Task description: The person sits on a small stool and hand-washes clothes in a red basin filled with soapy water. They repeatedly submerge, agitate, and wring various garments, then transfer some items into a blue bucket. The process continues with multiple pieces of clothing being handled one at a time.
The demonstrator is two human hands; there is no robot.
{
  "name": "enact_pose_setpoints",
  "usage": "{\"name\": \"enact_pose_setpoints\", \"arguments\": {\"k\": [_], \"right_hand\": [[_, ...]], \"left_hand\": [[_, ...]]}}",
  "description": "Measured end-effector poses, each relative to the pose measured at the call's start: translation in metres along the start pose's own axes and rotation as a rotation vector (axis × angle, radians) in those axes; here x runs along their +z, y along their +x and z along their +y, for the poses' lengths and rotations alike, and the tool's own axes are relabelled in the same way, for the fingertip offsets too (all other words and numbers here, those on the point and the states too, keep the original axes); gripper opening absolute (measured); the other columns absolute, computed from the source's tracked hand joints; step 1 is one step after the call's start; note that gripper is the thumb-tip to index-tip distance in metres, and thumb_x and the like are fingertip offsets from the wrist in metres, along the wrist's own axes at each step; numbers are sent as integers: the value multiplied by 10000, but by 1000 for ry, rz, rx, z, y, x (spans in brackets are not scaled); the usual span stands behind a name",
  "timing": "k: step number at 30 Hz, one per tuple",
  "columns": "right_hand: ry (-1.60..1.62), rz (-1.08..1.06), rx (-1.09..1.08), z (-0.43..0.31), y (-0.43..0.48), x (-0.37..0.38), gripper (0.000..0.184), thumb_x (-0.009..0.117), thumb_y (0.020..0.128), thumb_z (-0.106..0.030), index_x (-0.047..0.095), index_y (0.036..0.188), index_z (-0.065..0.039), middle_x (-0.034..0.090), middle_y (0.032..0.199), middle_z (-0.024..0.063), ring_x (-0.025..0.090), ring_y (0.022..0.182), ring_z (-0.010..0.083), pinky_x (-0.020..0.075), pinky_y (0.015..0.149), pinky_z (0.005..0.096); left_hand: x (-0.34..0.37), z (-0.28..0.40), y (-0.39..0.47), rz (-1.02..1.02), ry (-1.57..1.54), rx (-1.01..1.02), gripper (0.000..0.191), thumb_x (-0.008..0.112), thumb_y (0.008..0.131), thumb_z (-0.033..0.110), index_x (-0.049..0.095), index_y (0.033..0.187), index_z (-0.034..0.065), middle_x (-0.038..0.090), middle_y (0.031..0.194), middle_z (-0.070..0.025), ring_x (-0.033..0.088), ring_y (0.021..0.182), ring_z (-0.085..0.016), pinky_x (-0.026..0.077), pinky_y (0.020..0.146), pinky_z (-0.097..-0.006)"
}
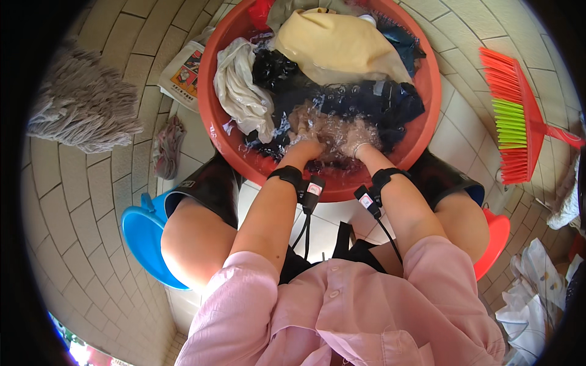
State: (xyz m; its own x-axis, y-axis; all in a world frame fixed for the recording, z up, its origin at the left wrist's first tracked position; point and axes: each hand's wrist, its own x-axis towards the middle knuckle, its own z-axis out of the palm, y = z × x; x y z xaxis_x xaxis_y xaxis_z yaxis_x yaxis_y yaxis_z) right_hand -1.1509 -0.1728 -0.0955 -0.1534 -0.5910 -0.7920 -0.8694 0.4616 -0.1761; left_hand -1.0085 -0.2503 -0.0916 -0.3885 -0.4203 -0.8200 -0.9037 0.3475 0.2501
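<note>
A large red plastic basin (435, 105) holds water and soaking clothes. Both my hands are in the splashing water near its front side. My left hand (304, 135) is sunk to about the wrist. My right hand (359, 137), with a thin bracelet at the wrist, lies just beside it. Foam and ripples blur the fingers of both, so their grip does not show. Dark navy cloth (366, 98) spreads around and behind them. Left of my hands a twisted white cloth (242, 87) rests against the basin wall. A pale yellow garment (329, 41) bulges above the water at the back.
A grey string mop head (87, 100) and a crumpled cloth (169, 148) are at the left. By my legs stand a blue bucket (142, 242) and a red container (496, 242). A red-and-green broom (517, 119) and white plastic bags (526, 302) are at the right.
</note>
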Motion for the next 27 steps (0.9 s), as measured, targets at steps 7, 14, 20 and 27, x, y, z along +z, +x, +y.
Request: {"name": "enact_pose_setpoints", "arguments": {"k": [7,14,20,27], "right_hand": [[1083,491,-190,-36,-41,-55,667,661,611,-34,456,1244,19,588,1082,154,573,987,231,471,817,298],[1747,182,-724,-82,-160,-108,515,620,673,72,491,1166,-6,585,1056,63,587,919,132,480,817,277],[1716,472,-435,-106,-134,-89,449,756,690,-112,527,1048,33,626,973,97,601,875,147,488,791,277],[1274,756,-102,-27,-48,-57,378,595,798,-287,570,1005,28,615,1010,247,581,1006,366,469,842,401]], "left_hand": [[-35,8,-21,-253,-1649,-115,803,406,790,728,409,1332,136,444,1340,-144,399,1231,-372,269,941,-665],[-61,1,-77,-376,-2170,459,569,392,899,546,448,1270,118,515,1255,-118,510,1134,-309,413,949,-498],[-45,7,-79,-39,-2310,430,417,468,932,344,470,1212,34,548,1168,-155,552,1056,-296,465,918,-432],[-39,35,-94,-79,-1935,323,242,530,887,133,547,1119,66,617,997,-87,615,870,-228,532,713,-430]]}}
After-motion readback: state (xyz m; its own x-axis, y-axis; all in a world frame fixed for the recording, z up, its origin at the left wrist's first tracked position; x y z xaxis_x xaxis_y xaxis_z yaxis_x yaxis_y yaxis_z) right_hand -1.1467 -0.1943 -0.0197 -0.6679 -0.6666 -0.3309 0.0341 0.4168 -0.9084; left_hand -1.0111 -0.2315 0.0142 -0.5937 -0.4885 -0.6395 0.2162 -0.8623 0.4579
